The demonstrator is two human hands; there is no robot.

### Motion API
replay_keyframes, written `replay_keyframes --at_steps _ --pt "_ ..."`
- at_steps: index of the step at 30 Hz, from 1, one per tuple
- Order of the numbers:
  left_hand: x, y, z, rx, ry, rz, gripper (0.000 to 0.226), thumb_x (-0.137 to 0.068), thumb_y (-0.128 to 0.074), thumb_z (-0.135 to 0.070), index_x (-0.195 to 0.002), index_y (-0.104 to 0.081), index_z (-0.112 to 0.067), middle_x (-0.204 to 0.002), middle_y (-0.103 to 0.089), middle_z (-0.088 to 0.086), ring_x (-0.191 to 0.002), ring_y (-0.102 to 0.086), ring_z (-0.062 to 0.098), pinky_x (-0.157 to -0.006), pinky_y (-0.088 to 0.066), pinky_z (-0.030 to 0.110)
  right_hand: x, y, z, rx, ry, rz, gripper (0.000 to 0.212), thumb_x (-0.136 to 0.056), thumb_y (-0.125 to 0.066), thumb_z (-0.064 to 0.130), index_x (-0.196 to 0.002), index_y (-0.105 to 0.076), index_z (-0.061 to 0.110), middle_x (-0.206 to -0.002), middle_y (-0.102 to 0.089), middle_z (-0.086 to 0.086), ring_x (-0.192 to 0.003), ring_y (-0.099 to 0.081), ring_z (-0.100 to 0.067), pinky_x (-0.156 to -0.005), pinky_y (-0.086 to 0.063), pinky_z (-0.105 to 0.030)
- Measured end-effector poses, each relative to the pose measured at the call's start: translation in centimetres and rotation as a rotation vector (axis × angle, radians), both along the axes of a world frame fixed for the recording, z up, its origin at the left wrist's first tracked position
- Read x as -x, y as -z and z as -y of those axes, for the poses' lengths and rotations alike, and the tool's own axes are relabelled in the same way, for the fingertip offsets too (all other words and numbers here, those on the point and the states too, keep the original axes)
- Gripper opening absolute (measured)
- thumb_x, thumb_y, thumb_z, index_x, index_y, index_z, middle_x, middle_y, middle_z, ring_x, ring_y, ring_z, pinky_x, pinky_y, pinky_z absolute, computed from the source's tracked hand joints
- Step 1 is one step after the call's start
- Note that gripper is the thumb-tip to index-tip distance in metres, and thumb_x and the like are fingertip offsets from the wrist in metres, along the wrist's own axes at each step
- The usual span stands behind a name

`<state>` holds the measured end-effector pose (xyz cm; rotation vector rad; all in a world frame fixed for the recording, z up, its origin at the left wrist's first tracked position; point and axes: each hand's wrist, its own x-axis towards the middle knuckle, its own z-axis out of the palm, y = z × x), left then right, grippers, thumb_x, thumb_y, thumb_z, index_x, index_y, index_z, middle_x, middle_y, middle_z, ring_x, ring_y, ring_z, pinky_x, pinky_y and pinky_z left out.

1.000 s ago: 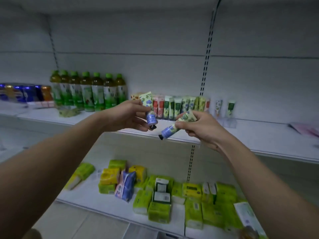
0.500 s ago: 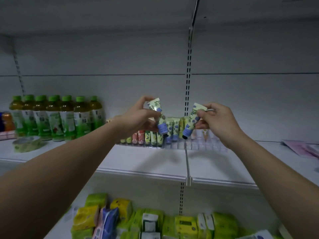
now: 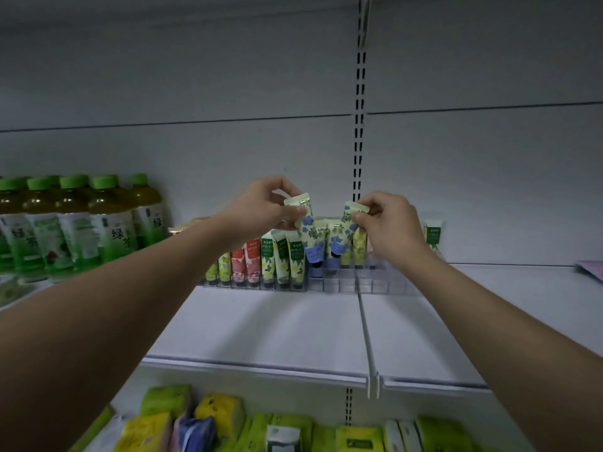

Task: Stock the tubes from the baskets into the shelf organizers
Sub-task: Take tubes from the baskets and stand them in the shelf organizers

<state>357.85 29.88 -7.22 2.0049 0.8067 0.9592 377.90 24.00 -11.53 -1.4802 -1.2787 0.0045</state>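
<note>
Item 1, your left hand (image 3: 261, 208): arm reached in from the lower left of the frame to just left of centre, wrist raised; fingers and thumb curled, pinching the crimped top of the left blue-flowered tube (image 3: 306, 228). That tube hung cap down, tilted slightly, its blue cap low over the clear shelf organizer (image 3: 346, 283).

Item 2, your right hand (image 3: 388, 226): arm reached in from the lower right, back of the hand facing the camera; fingertips pinched the flat upper end of the right blue-flowered tube (image 3: 346, 228). That tube also pointed cap down, leaning toward the other one, the two held just beside each other near the frame's centre.

Item 3, organizer: stood at the back of the white shelf (image 3: 270, 324), centre of frame. Its left compartments held upright stocked tubes (image 3: 277, 259) in yellow, red and green prints; front cells on the right showed clear. One green-labelled tube (image 3: 433, 233) stood alone right of your right hand.

Item 4, green tea bottles (image 3: 78, 223): ranked at the left edge, same shelf.

Item 5, tissue packs (image 3: 195, 422): yellow and green, lower shelf, bottom of frame
</note>
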Motion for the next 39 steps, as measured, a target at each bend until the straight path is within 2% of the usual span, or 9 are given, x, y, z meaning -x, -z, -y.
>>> replay_keyframes --at_steps 3,6,10,18,23,27,29,35,39 --pt "-0.7 0.0 -1.1 -0.043 -0.003 -0.029 0.016 -0.086 -0.067 -0.003 -0.1 -0.059 -0.003 -0.096 -0.069 0.014 -0.078 -0.072 0.021 -0.068 -0.057 0.021 -0.3 -0.1 -1.9 0.032 0.007 0.012 0.001 -0.089 -0.069 0.012 -0.09 -0.069 0.011 -0.074 -0.06 0.004 -0.081 -0.064 -0.024 -0.08 -0.053 -0.039" --pt "-1.4 0.0 -1.9 -0.085 -0.024 -0.057 0.018 -0.085 -0.069 -0.003 -0.101 -0.062 -0.002 -0.096 -0.068 0.011 -0.078 -0.072 0.02 -0.068 -0.058 0.022 -0.3 0.3 -3.6 0.11 0.023 0.094 0.001 -0.089 -0.069 0.014 -0.089 -0.069 0.013 -0.078 -0.066 0.0 -0.078 -0.063 -0.02 -0.071 -0.048 -0.031" --pt "-1.9 -0.2 -2.8 -0.127 -0.044 -0.126 0.016 -0.084 -0.07 -0.003 -0.098 -0.064 -0.004 -0.09 -0.071 0.012 -0.078 -0.071 0.022 -0.069 -0.06 0.024 0.2 0.8 -4.9 0.159 0.034 0.178 0.005 -0.09 -0.07 0.017 -0.092 -0.07 0.013 -0.087 -0.064 -0.004 -0.079 -0.058 -0.021 -0.071 -0.042 -0.028" --pt "-2.6 0.1 -3.5 -0.174 -0.086 -0.22 0.018 -0.08 -0.074 -0.003 -0.095 -0.066 -0.008 -0.087 -0.072 0.008 -0.074 -0.071 0.018 -0.065 -0.058 0.02 0.4 1.9 -6.3 0.294 0.034 0.317 0.023 -0.09 -0.07 0.016 -0.111 -0.069 0.006 -0.11 -0.065 -0.015 -0.096 -0.059 -0.026 -0.079 -0.043 -0.027" --pt "-3.3 0.1 -3.4 -0.249 -0.112 -0.286 0.021 -0.078 -0.076 -0.001 -0.097 -0.069 -0.003 -0.086 -0.072 0.008 -0.057 -0.065 0.001 -0.053 -0.049 0.008 0.7 1.7 -6.2 0.322 0.042 0.347 0.024 -0.091 -0.068 0.016 -0.112 -0.067 0.003 -0.109 -0.066 -0.017 -0.103 -0.061 -0.031 -0.081 -0.044 -0.03" --pt "-3.7 0.7 -3.5 -0.283 -0.13 -0.351 0.016 -0.076 -0.079 -0.005 -0.09 -0.071 -0.007 -0.083 -0.074 0.005 -0.066 -0.07 0.008 -0.065 -0.057 0.019 0.7 1.4 -5.6 0.367 0.021 0.381 0.027 -0.093 -0.065 0.018 -0.116 -0.064 0.002 -0.11 -0.065 -0.016 -0.096 -0.059 -0.029 -0.076 -0.043 -0.029" --pt "-3.8 1.1 -3.4 -0.319 -0.15 -0.385 0.014 -0.076 -0.08 -0.007 -0.087 -0.072 -0.01 -0.082 -0.074 0.002 -0.068 -0.069 0.009 -0.062 -0.054 0.017 0.7 1.0 -5.2 0.378 0.012 0.388 0.03 -0.095 -0.063 0.019 -0.119 -0.062 0.001 -0.111 -0.063 -0.015 -0.098 -0.059 -0.029 -0.082 -0.047 -0.032" --pt "-4.4 2.0 -3.6 -0.432 -0.213 -0.441 0.017 -0.076 -0.08 -0.012 -0.091 -0.072 -0.012 -0.085 -0.071 -0.001 -0.071 -0.064 0.01 -0.06 -0.046 0.014 0.1 -0.2 -4.2 0.343 0.043 0.381 0.036 -0.099 -0.052 0.026 -0.095 -0.063 -0.008 -0.084 -0.059 -0.016 -0.085 -0.059 -0.035 -0.074 -0.047 -0.037" --pt "-4.9 3.1 -3.8 -0.455 -0.222 -0.517 0.023 -0.077 -0.079 -0.013 -0.099 -0.072 -0.011 -0.093 -0.07 0.002 -0.08 -0.063 0.013 -0.072 -0.048 0.02 -0.5 -0.3 -3.7 0.345 0.035 0.374 0.04 -0.101 -0.049 0.026 -0.108 -0.064 -0.01 -0.1 -0.067 -0.024 -0.09 -0.062 -0.037 -0.082 -0.053 -0.043"
